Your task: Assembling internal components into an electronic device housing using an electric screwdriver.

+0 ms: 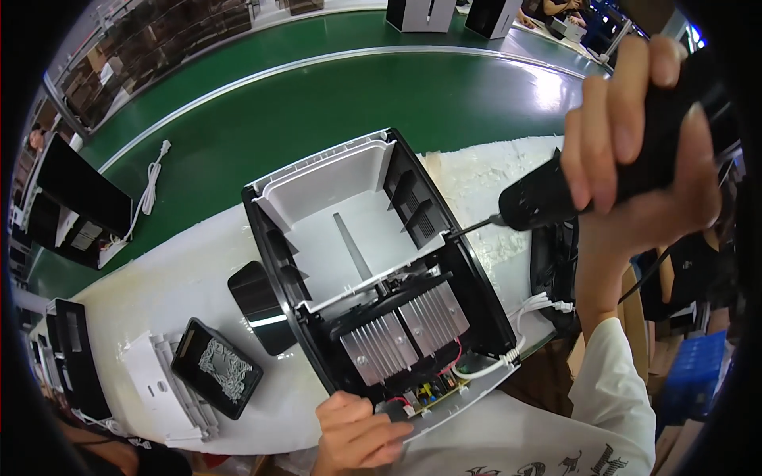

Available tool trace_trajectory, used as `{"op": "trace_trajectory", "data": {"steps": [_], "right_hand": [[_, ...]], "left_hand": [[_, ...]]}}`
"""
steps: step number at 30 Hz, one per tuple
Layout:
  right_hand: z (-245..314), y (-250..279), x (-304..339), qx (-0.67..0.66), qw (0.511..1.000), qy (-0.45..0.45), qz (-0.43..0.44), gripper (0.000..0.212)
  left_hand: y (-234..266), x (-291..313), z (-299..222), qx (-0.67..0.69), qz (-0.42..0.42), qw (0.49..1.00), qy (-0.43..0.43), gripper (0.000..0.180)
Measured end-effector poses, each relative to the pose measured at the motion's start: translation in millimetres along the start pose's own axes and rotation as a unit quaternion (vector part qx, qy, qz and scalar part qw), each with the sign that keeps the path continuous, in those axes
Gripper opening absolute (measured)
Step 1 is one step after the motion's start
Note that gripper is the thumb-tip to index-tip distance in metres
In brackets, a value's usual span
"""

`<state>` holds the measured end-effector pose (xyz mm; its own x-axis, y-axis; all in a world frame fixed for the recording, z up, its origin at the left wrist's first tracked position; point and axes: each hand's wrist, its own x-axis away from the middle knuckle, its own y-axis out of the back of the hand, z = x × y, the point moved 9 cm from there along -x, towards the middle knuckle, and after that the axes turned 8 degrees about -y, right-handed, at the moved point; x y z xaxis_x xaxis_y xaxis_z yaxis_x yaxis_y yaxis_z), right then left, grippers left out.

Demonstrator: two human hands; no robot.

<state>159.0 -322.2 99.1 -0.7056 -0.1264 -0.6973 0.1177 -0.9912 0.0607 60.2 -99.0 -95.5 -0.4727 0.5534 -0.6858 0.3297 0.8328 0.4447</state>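
In front of me lies an opened appliance housing (pixel 481 293), black outside, with a white inner compartment (pixel 329 230). A ribbed metal heat sink (pixel 377 349) and a small circuit board (pixel 432 393) with wires show in its near part. My right hand (pixel 635 135) is wrapped round a black electric screwdriver (pixel 548 190). Its thin bit points left and meets the housing's right side, where the compartment's rim ends. At the housing's near left corner, my left hand (pixel 361 435) has its fingers curled in; what they hold, if anything, is hidden.
To the left, a black tray (pixel 242 406) of screws sits partly on a white plastic panel (pixel 151 381). A black part (pixel 262 305) lies against the housing. A green conveyor (pixel 341 99) runs beyond, with another unit (pixel 83 194) and its white cord. Other people work farther off.
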Motion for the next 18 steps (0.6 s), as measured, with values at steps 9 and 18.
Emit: {"op": "trace_trajectory", "data": {"steps": [9, 18], "right_hand": [[-64, 5, 27, -0.006, 0.995, -0.104, -0.007, 0.036], [-64, 11, 27, -0.014, 0.992, -0.121, -0.018, 0.036]], "left_hand": [[10, -14, -2, 0.062, -0.028, 0.995, -0.074, 0.027], [10, -15, -4, 0.05, -0.079, 0.992, -0.09, 0.028]]}}
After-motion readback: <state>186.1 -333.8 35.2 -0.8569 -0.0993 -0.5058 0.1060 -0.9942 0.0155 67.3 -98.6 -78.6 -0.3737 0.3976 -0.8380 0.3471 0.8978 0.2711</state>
